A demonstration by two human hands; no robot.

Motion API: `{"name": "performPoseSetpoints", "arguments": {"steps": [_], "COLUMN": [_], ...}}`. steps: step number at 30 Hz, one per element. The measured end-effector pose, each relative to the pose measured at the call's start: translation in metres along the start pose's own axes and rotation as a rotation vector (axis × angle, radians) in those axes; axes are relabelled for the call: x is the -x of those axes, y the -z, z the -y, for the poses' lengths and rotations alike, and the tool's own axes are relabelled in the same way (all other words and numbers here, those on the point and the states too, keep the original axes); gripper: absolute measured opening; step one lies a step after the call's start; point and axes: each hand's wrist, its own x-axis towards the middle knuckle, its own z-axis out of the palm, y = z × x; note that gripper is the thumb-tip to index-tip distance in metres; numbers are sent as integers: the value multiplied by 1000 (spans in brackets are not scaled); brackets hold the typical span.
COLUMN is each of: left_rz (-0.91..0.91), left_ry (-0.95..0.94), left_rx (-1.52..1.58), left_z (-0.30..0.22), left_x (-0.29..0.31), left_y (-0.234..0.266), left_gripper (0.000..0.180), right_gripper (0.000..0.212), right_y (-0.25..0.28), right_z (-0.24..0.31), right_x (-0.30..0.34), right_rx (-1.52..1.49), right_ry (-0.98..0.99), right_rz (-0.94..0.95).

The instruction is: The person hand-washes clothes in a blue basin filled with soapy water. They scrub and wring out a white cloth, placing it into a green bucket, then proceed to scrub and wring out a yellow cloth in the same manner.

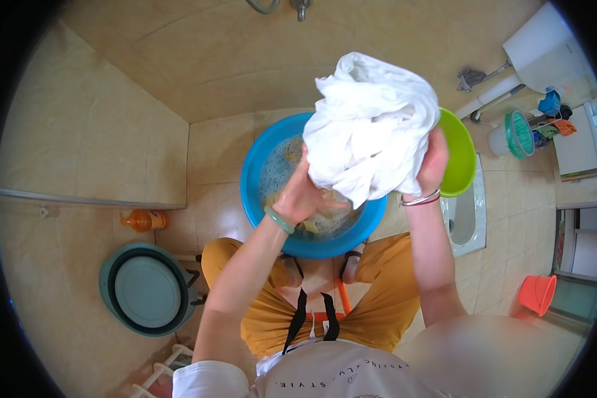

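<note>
A bunched white cloth (375, 129), a garment or sheet whose kind I cannot make out, is held up between my two hands. My left hand (305, 192), with a pale green bangle at its wrist, supports its lower left side; the thumb sticks out and some fingers are hidden. On the cloth's right side my right hand (433, 162) grips it, fingers partly behind the folds. Beneath is a blue basin (251, 192) of sudsy water (275, 172), with yellowish cloth (310, 227) lying in it.
A lime green basin (461, 152) stands right of the blue one, beside a white squat toilet (474, 212). To the left are an orange pump bottle (144, 220) and a grey-green folding basin (179, 292). A red bucket (537, 295) and a lined bin (513, 136) stand farther right.
</note>
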Motion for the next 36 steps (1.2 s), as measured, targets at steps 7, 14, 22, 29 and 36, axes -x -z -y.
{"name": "performPoseSetpoints", "arguments": {"steps": [7,14,22,29,36], "left_rz": [251,75,146,-119,220], "left_ry": [-65,-68,-101,-152,101], "left_rx": [380,173,-511,-503,-493], "left_z": [-11,0,-6,34,122], "left_x": [-9,-24,-68,-139,-220], "left_y": [-9,-17,-60,-154,-175], "left_gripper": [54,49,46,62,64], "right_gripper": [78,72,53,46,45], "right_y": [-6,30,77,114,193], "right_z": [4,0,38,125,165], "right_x": [28,54,66,82,87], "right_rx": [825,410,380,274,205], "right_ry": [-108,-155,1,365,539], "right_rz": [-89,-241,-415,-475,-533]}}
